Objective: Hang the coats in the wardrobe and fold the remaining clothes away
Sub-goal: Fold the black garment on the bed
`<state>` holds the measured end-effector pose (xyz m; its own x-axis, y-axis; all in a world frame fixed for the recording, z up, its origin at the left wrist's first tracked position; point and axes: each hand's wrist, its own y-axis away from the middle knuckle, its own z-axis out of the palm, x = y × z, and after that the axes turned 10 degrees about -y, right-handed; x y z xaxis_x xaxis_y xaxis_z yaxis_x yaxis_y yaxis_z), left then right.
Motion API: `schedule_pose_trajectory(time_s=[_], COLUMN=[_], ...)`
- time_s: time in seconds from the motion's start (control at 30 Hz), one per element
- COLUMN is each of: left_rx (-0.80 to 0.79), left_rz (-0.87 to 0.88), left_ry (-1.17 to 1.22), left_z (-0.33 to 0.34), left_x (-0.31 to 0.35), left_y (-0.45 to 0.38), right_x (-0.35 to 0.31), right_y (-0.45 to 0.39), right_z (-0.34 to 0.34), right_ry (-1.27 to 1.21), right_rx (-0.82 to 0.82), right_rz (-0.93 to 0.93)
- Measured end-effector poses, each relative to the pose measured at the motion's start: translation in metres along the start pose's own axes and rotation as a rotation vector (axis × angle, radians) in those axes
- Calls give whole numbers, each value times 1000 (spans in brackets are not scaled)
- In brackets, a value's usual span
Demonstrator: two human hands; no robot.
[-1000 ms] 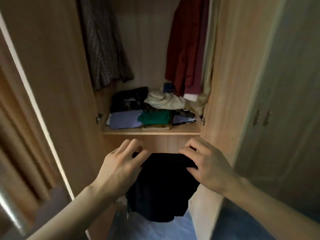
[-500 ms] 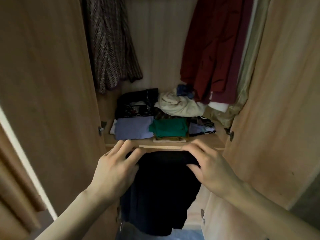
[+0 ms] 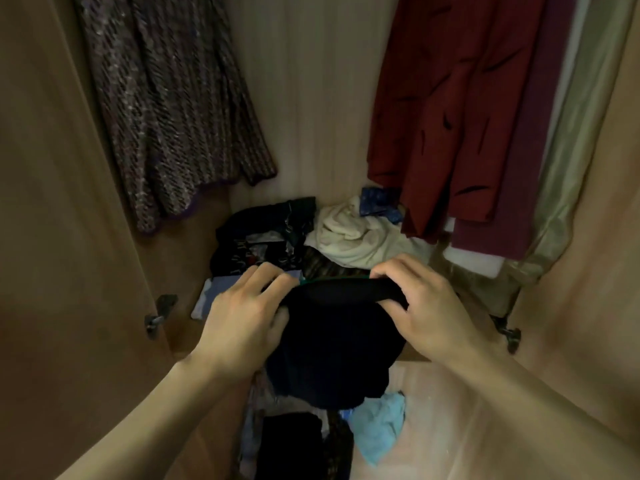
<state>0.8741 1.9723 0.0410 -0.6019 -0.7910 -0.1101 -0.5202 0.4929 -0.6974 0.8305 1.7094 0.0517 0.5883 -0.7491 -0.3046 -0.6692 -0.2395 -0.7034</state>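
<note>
The black garment (image 3: 332, 344) sits at the centre of the frame, folded over and held by its top fold, the rest drooping down toward the lower middle. I have my left hand (image 3: 242, 320) pinching the left end of that fold and my right hand (image 3: 426, 306) curled round the right end, fingers over the top edge. The fold's long axis runs left to right across the picture, level with the front of the shelf (image 3: 412, 355), and the stack of folded clothes (image 3: 249, 258) lies just above and beyond it in the frame. Both hands look equally near, so I judge the next move is a straight push forward onto the pile. Coats (image 3: 450, 116) hang in the upper right.
</note>
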Motion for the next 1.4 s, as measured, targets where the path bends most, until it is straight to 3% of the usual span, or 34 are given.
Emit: schedule_pose_trajectory(time_s=[0.2,0.37,0.53,0.63,0.8,0.9,1.23,1.4], left_rx=[17,-40,-133,-234,-344,-427,-715,-774], left_rz=[-28,46,9,-75,12,26,48,51], left_ry=[126,180,250,36,20,55,13,11], left_z=[63,133,224,275,324,338,391,387], left_x=[-40,-78,-110,-107,-89,-88,-89,-90], left_y=[-62,-106,-155,-181,-164,-147,-104,-110], right_x=[56,114,188,227,240,248,293,283], right_y=[-56,-88,-127,-146,-123,-103,-59,-66], right_z=[17,48,82,109,171,194,241,237], right_ry=[63,123,145,336,285,273,247,248], right_rx=[22,-41,-205,-287,-401,-486,-597,-590], right_rz=[-10,54,285,410,353,410,505,549])
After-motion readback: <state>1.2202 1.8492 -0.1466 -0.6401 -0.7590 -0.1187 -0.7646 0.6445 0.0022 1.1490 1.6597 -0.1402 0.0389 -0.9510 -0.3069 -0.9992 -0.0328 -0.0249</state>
